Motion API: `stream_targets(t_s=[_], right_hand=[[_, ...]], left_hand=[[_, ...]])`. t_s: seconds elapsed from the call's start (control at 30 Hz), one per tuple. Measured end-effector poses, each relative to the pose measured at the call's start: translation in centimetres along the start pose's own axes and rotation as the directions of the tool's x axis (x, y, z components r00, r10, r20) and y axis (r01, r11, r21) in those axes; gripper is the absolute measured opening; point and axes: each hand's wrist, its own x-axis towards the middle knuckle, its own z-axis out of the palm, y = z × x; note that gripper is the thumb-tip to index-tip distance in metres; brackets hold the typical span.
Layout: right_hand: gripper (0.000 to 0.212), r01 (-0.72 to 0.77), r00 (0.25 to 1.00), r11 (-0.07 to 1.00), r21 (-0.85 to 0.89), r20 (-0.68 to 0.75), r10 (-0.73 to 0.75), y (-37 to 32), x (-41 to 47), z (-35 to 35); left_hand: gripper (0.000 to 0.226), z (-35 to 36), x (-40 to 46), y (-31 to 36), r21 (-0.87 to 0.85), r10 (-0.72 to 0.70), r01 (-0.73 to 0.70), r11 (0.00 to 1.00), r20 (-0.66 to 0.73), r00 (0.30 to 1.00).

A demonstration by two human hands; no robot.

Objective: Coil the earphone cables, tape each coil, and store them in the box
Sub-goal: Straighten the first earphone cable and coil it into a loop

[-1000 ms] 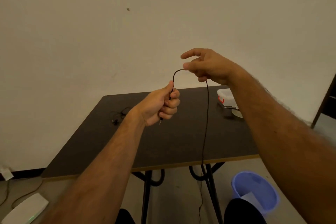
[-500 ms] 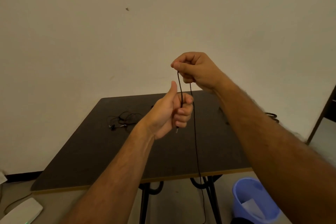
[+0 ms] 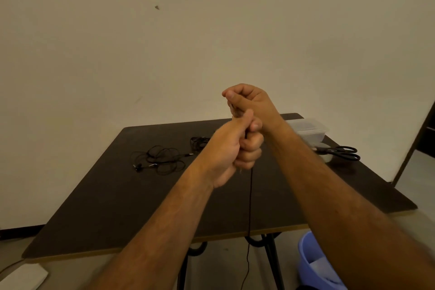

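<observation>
Both hands up in front of me, above the table (image 3: 113, 209). My left hand (image 3: 231, 148) is a fist gripping the black cable (image 3: 251, 195), thumb up along the top. My right hand (image 3: 249, 103) sits just above and behind it, touching it, fingers curled; motion blur there, so I can't tell whether it pinches the cable. The cable drops straight down out of the bottom of my left fist, crosses the table's near edge and hangs toward the floor. Two more earphone sets lie on the table: a loose tangle (image 3: 160, 159) left of my hands, and a tighter bundle (image 3: 199, 142) just behind my left hand, partly hidden by it. The clear box (image 3: 310, 130) sits at the far right corner, behind my right forearm. Black scissors (image 3: 344, 152) lie just in front of the box, near the right edge. A blue bin (image 3: 313, 263) stands on the floor, lower right.
</observation>
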Motion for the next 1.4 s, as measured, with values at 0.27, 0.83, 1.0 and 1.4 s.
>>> stream_targets(t_s=[0.27,0.83,1.0,1.4], right_hand=[[0.04,-0.136,0.991,0.987,-0.087,-0.009,0.136,4.1,-7.4,2.5],[0.012,-0.316,0.824,0.702,-0.638,0.181,0.536,4.1,-17.8,3.4],[0.014,-0.169,0.856,0.625,-0.762,0.201,0.476,3.5,-18.4,3.2],[0.026,-0.057,0.911,0.713,-0.699,0.255,0.323,2.4,-17.2,2.4]], left_hand=[[0.04,-1.5,-0.3,-0.1,0.025,0.161,-0.16,0.987,-0.186,0.969],[0.064,-3.2,-7.7,-9.4,0.212,0.045,0.063,0.975,-0.466,0.884],[0.063,-3.1,-8.8,-10.1,0.252,-0.067,0.206,0.946,-0.47,0.88],[0.097,-1.5,-10.7,-12.2,0.06,-0.362,0.375,0.925,-0.164,0.918]])
